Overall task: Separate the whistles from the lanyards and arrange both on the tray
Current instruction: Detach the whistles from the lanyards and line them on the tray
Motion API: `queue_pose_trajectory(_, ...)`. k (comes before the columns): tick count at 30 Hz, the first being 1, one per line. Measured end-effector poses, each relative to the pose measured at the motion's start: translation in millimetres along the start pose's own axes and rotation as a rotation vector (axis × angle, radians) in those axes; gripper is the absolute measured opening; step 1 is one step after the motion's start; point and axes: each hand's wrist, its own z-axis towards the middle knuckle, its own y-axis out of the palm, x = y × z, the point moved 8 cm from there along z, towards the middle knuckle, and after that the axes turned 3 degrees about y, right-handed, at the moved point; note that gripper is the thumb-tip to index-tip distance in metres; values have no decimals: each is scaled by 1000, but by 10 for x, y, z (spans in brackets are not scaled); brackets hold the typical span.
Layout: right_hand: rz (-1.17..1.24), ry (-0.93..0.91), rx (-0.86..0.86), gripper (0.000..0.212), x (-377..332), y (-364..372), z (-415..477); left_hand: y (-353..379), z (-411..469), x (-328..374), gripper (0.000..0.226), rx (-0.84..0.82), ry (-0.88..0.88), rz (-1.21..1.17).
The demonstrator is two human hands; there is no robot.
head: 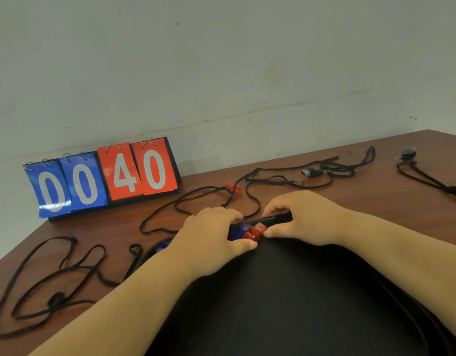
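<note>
A black tray (286, 291) fills the near middle of the wooden table. At its far rim lie a red whistle (255, 232) and a blue whistle (237, 231), side by side. My left hand (211, 232) rests on the rim with fingers curled over the blue whistle and its thumb beside the red one. From the right, my right hand (298, 217) pinches the red whistle with its thumb and curled fingers. Another blue whistle (163, 245) peeks out left of my left wrist. Black lanyards (41, 278) lie loose at the left. A red whistle (233, 187) on a lanyard lies further back.
A flip scoreboard (103, 178) reading 00 40 stands against the wall at the back left. Two black whistles (311, 172) (408, 153) with tangled lanyards (337, 167) lie at the back right. The table's left edge runs diagonally near the loose lanyards.
</note>
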Motion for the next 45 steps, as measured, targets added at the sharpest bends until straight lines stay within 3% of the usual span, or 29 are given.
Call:
queue_pose_trajectory(27,101,25,-20,32,75,-20,-43,-39,-49,19,59,70,-41,-113)
queue_pose_trajectory(32,263,101,114,34,209,-208,-73,-219,-11,-37,60,43,-38,-234)
queue_pose_trajectory(36,361,259,347,26,504,-505,68,-473,278,-153,51,81,-34,-228)
queue_pose_trajectory(42,45,431,390,52,1120,-598,472,-368,1041,-518,53,97,-69,-178)
queue_pose_trajectory(45,-46,457,259,54,1351,-361,552,-168,1296,-685,54,60,-88,-109)
